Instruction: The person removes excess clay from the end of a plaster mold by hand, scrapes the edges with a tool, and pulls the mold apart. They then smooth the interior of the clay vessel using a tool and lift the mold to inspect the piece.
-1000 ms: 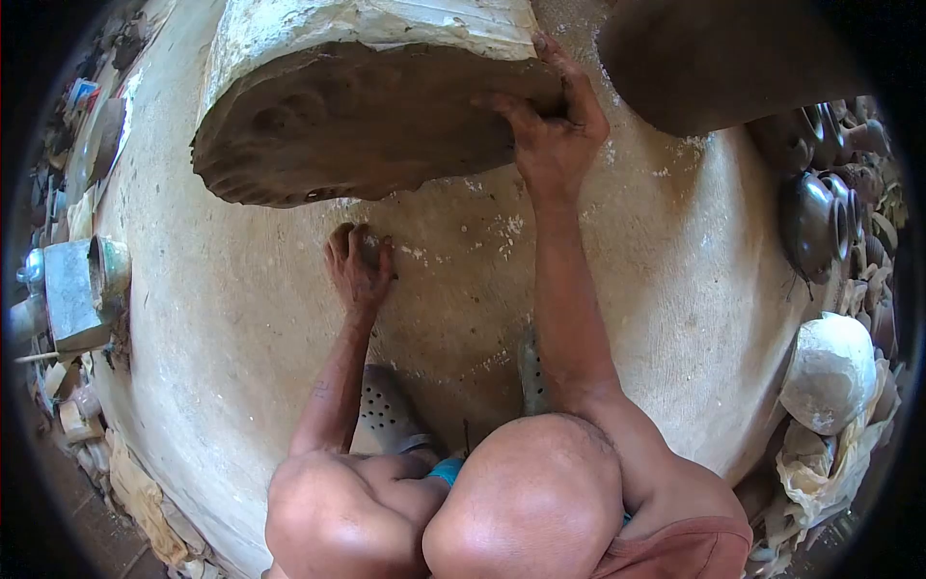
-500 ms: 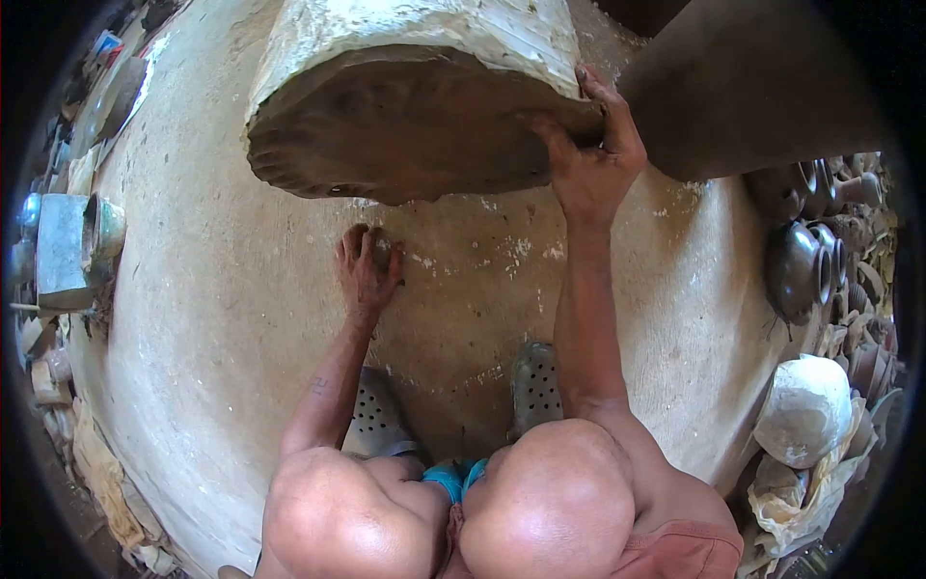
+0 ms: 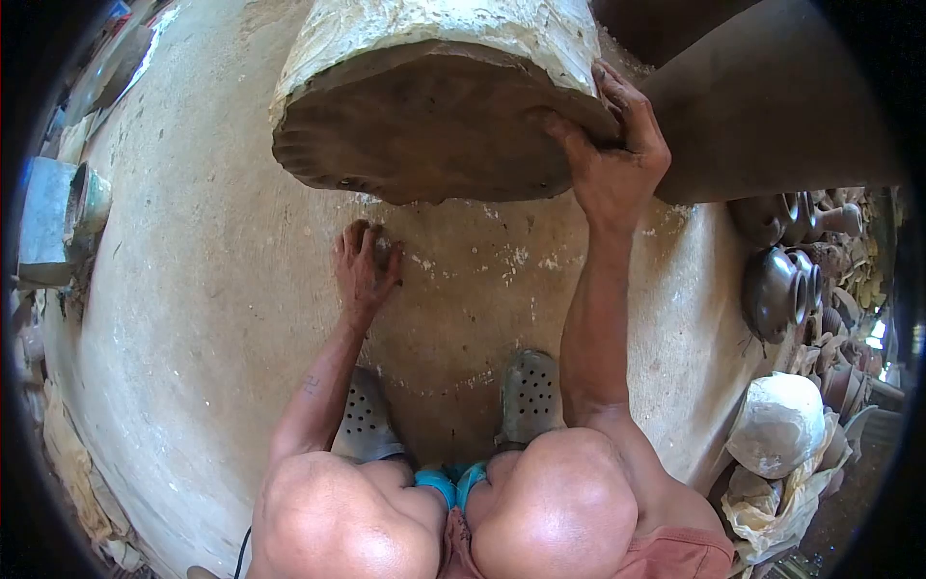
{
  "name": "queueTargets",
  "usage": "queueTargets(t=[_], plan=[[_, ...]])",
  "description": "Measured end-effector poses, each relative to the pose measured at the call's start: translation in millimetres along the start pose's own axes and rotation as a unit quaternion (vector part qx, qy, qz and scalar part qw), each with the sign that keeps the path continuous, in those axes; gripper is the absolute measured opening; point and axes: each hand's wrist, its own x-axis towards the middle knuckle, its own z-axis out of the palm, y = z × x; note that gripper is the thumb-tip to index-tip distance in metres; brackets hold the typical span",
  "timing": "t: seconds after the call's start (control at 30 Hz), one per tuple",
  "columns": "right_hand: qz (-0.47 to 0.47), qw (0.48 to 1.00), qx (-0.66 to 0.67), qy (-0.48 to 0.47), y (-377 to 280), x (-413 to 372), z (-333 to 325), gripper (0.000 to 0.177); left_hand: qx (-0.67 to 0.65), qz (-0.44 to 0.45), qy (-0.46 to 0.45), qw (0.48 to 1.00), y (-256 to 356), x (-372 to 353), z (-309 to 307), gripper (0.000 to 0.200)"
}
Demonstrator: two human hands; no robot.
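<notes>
A large whitish, rough-sided mould (image 3: 463, 24) with brown clay (image 3: 424, 121) across the side facing me stands tilted at the top of the head view. Finger-like grooves mark the clay's left edge. My right hand (image 3: 622, 169) grips its right rim, thumb against the clay and fingers round the white outer side. On the floor below the mould's left part rests my left hand (image 3: 364, 275), fingers bent down and apart from the thumb. A dark patch shows between them; whether it is an object I cannot make out.
The worn floor (image 3: 212, 289) surrounds my clogs (image 3: 531, 391). A big dark brown surface (image 3: 791, 106) fills the upper right. Dark round pots (image 3: 772, 289) and a white rounded form (image 3: 779, 425) line the right side. A grey block (image 3: 46, 212) stands at the left.
The mould and my right hand appear shifted to the right in the view, with the grip kept. My left hand stays at nearly the same spot on the floor.
</notes>
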Motion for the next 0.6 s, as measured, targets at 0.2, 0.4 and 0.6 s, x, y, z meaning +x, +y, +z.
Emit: queueTargets(t=[0.2,0.4,0.6], plan=[[-0.105,0.979,-0.164,-0.066,-37,14,2,0.066,-0.015,-0.007,0.011,1.0,-5,-4,5,0.043],[-0.095,0.99,-0.103,-0.021,-19,17,11,0.061,-0.023,-0.02,0.003,1.0,-7,-1,2,0.042],[-0.108,0.972,-0.17,-0.122,-74,32,12,0.064,-0.077,-0.016,0.012,0.997,-11,-2,-1,0.043]])
